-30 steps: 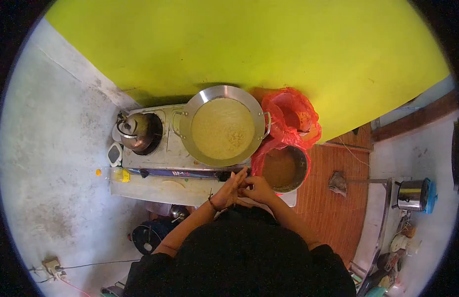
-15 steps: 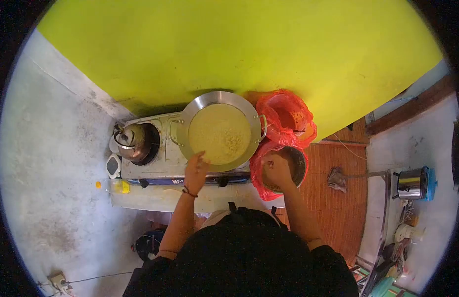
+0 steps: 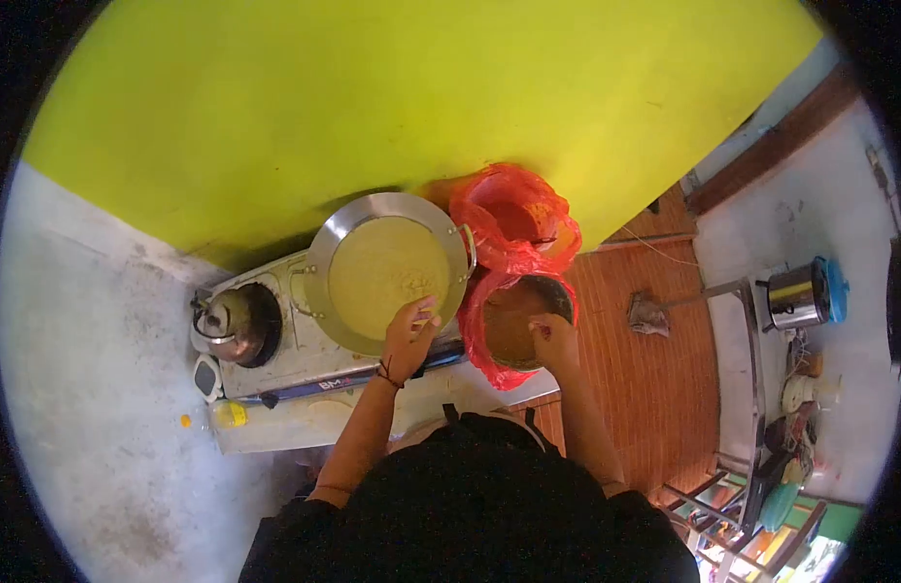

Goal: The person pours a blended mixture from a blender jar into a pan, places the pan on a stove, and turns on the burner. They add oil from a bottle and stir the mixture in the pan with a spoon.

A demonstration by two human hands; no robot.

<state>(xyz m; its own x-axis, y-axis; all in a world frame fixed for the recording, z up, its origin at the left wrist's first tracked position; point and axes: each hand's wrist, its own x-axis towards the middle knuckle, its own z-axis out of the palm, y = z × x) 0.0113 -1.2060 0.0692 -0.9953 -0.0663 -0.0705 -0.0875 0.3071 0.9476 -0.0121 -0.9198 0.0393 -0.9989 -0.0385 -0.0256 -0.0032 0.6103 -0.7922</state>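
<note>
My left hand [image 3: 411, 335] is over the near rim of a wide metal wok [image 3: 384, 206], its fingers apart and nothing visible in them. The wok has two loop handles and holds pale yellowish liquid [image 3: 382, 282] with a foamy, bubbly patch near my fingers. Above the right side of a round pot [image 3: 559, 297] of brownish mixture [image 3: 509, 325], my right hand [image 3: 555, 342] has its fingers curled together. What they hold, if anything, is too small to make out. Red plastic [image 3: 476, 355] lies around the pot's rim.
The wok stands on a gas stove [image 3: 305, 364], with a kettle [image 3: 235, 325] on the left burner. Behind the pot is another container lined with a red plastic bag [image 3: 518, 214]. A yellow-labelled bottle [image 3: 229, 415] lies at the left, and a green wall [image 3: 421, 97] rises behind.
The view has turned, so the scene appears tilted and shifted left. My left hand has moved rightward along the wok's near rim. My right hand has shifted toward the pot's right side.
</note>
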